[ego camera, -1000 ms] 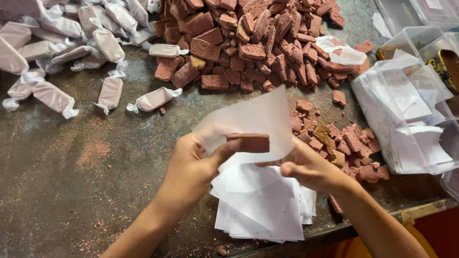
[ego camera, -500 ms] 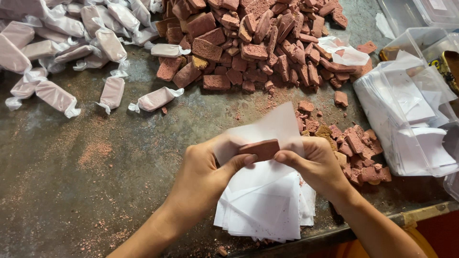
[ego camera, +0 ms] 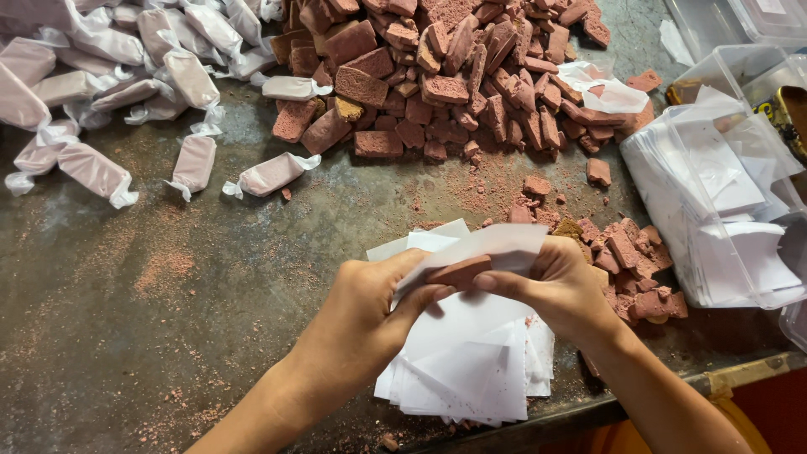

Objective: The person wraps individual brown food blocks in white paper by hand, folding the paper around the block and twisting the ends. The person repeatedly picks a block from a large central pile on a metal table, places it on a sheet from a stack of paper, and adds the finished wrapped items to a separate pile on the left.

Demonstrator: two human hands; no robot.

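Note:
My left hand and my right hand meet above a stack of white paper squares. Between the fingers of both hands sits a reddish-brown bar with a white wrapper sheet folded over its far side. A big heap of unwrapped reddish-brown bars lies at the back middle. Wrapped bars with twisted ends are spread at the back left.
A smaller pile of broken reddish pieces lies right of my right hand. A clear plastic bag of white paper sheets and clear tubs stand at the right. Reddish crumbs dust the dark metal table; its front edge runs at lower right.
The wrapper sheet stood upright behind the bar; now it is folded down over it, and both hands have closed in around the bar.

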